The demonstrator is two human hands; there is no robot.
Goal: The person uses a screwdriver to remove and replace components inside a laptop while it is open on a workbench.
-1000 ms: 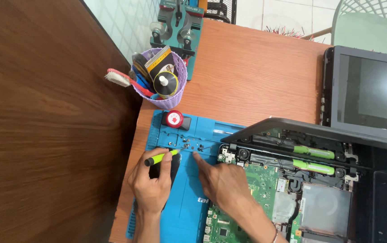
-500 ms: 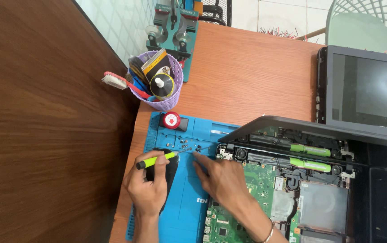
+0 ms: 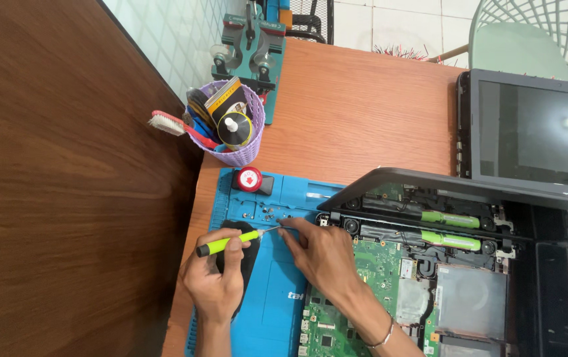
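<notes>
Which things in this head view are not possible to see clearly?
- Screwdriver tip: the right hand fingers cover it.
- Small screws on the blue mat: too small to count.
- Open laptop: cut off by the bottom edge.
- Basket contents: overlapping.

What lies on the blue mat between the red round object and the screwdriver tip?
In the head view, small loose screws lie scattered on the blue work mat.
</notes>
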